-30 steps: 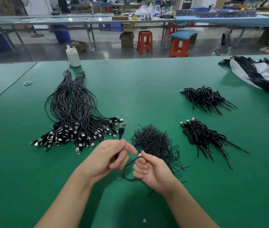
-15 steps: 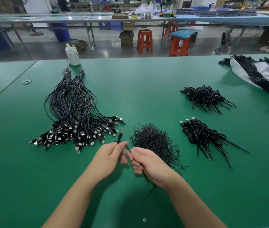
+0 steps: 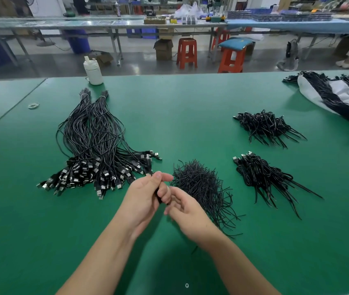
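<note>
The cable [image 3: 159,196] is in my left hand [image 3: 146,194], low and central over the worktop [image 3: 190,107]. Only a short black stretch of it shows, in the gap between my curled fingers, and my thumb and forefinger close together at the top of the fist. My right hand [image 3: 185,209] sits just beside it at 3 o'clock, fingers loosely bent toward the left hand. A thin black strand pokes out below that wrist, but I cannot tell whether the right hand grips anything or how far it is closed.

From my hands outward:

- **1 o'clock:** the ties [image 3: 201,184], a loose black heap lying right against my right hand.
- **10 o'clock:** the bundle [image 3: 92,145] of long cables. Its plugs fan out toward me and the nearest ones lie just off my left knuckles. Its far ends are gathered in two tied tips.
- **3 o'clock, well apart:** the near heap [image 3: 263,175] of coiled cables.
- **2 o'clock, farther out:** the far heap [image 3: 263,126], much the same.
- **2 o'clock, at the right edge:** a white bag [image 3: 318,92] with more black cables lying across it.
- **11 o'clock, at the far edge of the worktop:** a white bottle [image 3: 93,71].
- **10 o'clock, past the bundle:** a small band [image 3: 33,105], lying flat on its own.

Beyond the worktop, at 12 o'clock, red stools [image 3: 186,52] stand on the floor.
</note>
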`<state>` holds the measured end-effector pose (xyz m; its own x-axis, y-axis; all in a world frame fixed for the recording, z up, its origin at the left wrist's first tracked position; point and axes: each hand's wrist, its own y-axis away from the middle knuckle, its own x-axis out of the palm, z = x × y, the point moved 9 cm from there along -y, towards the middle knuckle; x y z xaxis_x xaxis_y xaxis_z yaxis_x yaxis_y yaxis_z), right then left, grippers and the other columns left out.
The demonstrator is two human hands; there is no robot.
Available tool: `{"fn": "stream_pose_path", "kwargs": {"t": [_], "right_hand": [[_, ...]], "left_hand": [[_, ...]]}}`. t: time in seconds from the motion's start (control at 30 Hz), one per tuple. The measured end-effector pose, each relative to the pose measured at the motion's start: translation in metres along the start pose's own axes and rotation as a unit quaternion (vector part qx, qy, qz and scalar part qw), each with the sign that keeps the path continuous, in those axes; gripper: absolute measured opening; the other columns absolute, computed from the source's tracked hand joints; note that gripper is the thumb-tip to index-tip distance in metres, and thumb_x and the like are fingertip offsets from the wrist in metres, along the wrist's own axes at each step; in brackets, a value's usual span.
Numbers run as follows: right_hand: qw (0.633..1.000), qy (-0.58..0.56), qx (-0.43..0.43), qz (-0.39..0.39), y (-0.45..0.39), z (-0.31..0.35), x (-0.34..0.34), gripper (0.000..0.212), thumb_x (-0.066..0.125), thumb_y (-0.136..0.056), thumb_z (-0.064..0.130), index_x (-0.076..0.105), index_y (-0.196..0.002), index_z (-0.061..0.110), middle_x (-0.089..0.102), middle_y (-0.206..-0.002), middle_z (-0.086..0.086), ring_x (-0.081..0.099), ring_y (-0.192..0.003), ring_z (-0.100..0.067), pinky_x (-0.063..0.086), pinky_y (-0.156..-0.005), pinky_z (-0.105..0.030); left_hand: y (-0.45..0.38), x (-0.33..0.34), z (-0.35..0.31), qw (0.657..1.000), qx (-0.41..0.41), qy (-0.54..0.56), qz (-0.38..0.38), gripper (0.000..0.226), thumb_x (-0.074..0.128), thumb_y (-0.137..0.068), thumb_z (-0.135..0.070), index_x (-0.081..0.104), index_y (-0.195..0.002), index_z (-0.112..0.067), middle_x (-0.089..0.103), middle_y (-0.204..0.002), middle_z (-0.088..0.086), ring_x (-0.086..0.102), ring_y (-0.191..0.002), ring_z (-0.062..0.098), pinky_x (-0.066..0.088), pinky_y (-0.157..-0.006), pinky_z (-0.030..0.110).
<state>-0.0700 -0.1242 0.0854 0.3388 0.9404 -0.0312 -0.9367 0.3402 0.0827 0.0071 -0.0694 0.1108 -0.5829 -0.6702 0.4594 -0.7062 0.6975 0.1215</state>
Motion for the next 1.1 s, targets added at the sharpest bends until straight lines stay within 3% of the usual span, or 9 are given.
{"fn": "stream_pose_path", "kwargs": {"t": [0.2,0.33,0.47,0.53,0.63,0.8,0.9,1.0,1.1], "right_hand": [[0.995,-0.101,-0.018,-0.013,0.000,0.004,-0.003,0.020,0.064,-0.091,-0.008,0.057,-0.109,-0.010,0.067,-0.103,-0.002,0.064,-0.096,-0.003,0.049,-0.087,-0.017],[0.999,-0.020,-0.020,-0.033,0.002,0.003,-0.009,0.033,0.069,-0.092,0.007,0.064,-0.123,0.015,0.070,-0.116,-0.007,0.068,-0.107,-0.012,0.052,-0.090,-0.020],[0.996,0.056,-0.027,-0.061,0.004,-0.004,-0.012,0.039,0.065,-0.096,0.015,0.051,-0.116,0.045,0.052,-0.119,-0.007,0.056,-0.105,0.008,0.042,-0.091,-0.008],[0.991,0.096,-0.044,-0.082,0.005,-0.002,-0.015,0.035,0.060,-0.098,0.016,0.047,-0.118,0.042,0.050,-0.120,-0.005,0.054,-0.109,0.005,0.042,-0.094,-0.011],[0.975,0.170,-0.070,-0.122,0.007,0.004,-0.025,0.029,0.056,-0.100,0.020,0.045,-0.126,0.024,0.047,-0.120,0.005,0.054,-0.108,-0.010,0.046,-0.096,-0.031],[0.931,0.355,-0.042,-0.070,0.008,0.002,-0.018,0.017,0.041,-0.104,0.040,0.035,-0.100,0.024,0.040,-0.104,0.005,0.056,-0.090,-0.022,0.045,-0.075,-0.042],[0.919,0.386,-0.039,-0.066,0.009,0.002,-0.016,0.020,0.034,-0.105,0.041,0.031,-0.093,0.025,0.037,-0.097,0.007,0.050,-0.080,-0.016,0.035,-0.067,-0.036],[0.912,0.403,-0.040,-0.062,0.011,0.005,-0.015,0.024,0.031,-0.106,0.042,0.034,-0.095,0.020,0.038,-0.095,0.002,0.049,-0.075,-0.024,0.034,-0.064,-0.039],[0.903,0.427,-0.027,-0.037,0.012,0.004,-0.012,0.025,0.030,-0.106,0.041,0.037,-0.099,0.018,0.042,-0.099,-0.002,0.054,-0.080,-0.030,0.041,-0.069,-0.044]], "left_hand": [[0.004,0.012,0.007,0.998,-0.035,-0.030,0.034,0.032,0.055,-0.090,-0.023,0.071,-0.075,0.000,0.065,-0.078,0.030,0.070,-0.076,0.032,0.059,-0.067,0.035],[0.008,0.020,0.007,0.987,-0.113,-0.034,0.105,0.034,0.053,-0.094,-0.018,0.071,-0.086,0.010,0.066,-0.095,0.039,0.072,-0.092,0.037,0.060,-0.071,0.039],[0.011,0.019,0.005,0.975,-0.146,-0.097,0.139,0.034,0.051,-0.096,-0.021,0.072,-0.091,0.005,0.069,-0.103,0.034,0.070,-0.089,0.034,0.058,-0.079,0.035],[0.010,0.016,0.002,0.974,-0.109,-0.161,0.118,0.032,0.051,-0.096,-0.025,0.075,-0.082,-0.009,0.073,-0.099,0.022,0.069,-0.090,0.027,0.054,-0.080,0.030],[0.009,0.002,-0.005,0.945,-0.031,-0.323,0.044,0.040,0.049,-0.102,-0.029,0.074,-0.072,-0.024,0.072,-0.080,-0.010,0.058,-0.081,0.010,0.043,-0.076,0.030],[0.010,-0.002,0.001,0.953,-0.039,-0.299,0.026,0.040,0.047,-0.104,-0.025,0.072,-0.075,-0.014,0.074,-0.073,0.002,0.061,-0.059,0.016,0.048,-0.053,0.026],[0.008,-0.012,0.003,0.957,-0.049,-0.285,-0.014,0.043,0.061,-0.093,-0.043,0.061,-0.085,-0.001,0.071,-0.069,0.007,0.065,-0.052,0.025,0.047,-0.044,0.029],[0.004,-0.021,-0.002,0.943,-0.017,-0.330,-0.033,0.054,0.075,-0.073,-0.064,0.060,-0.089,-0.015,0.060,-0.060,0.001,0.055,-0.044,0.022,0.040,-0.042,0.026],[0.001,-0.013,-0.011,0.917,0.056,-0.394,0.021,0.035,0.072,-0.066,-0.061,0.067,-0.087,-0.033,0.049,-0.057,-0.012,0.040,-0.050,0.008,0.034,-0.048,0.021]]}}
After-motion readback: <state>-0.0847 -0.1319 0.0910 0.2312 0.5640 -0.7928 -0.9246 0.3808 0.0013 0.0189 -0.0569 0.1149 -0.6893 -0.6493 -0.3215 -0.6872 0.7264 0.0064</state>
